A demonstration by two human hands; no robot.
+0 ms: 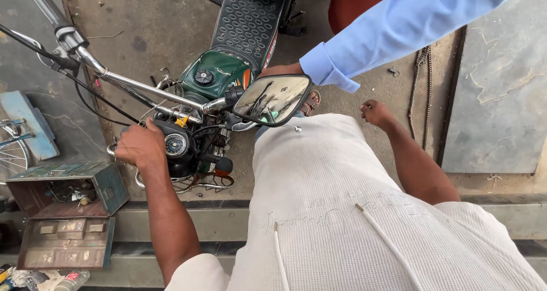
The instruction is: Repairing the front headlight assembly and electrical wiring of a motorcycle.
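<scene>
I am clamping my left hand (139, 145) around the motorcycle's headlight (171, 140). My right hand (376, 113) is hanging loosely curled, gripping nothing.

The long chromed metal handlebar (142, 87) shines smooth, ending in a matt black rubber grip (43, 3). The dark green painted metal fuel tank (213, 74) is glossy, while the black seat (245, 20) looks like dimpled matt rubber or vinyl. The black-framed mirror (272, 100) has reflective glass. The open green metal toolbox (65, 211) is rusty and rough, the concrete floor (154, 23) gritty.
</scene>
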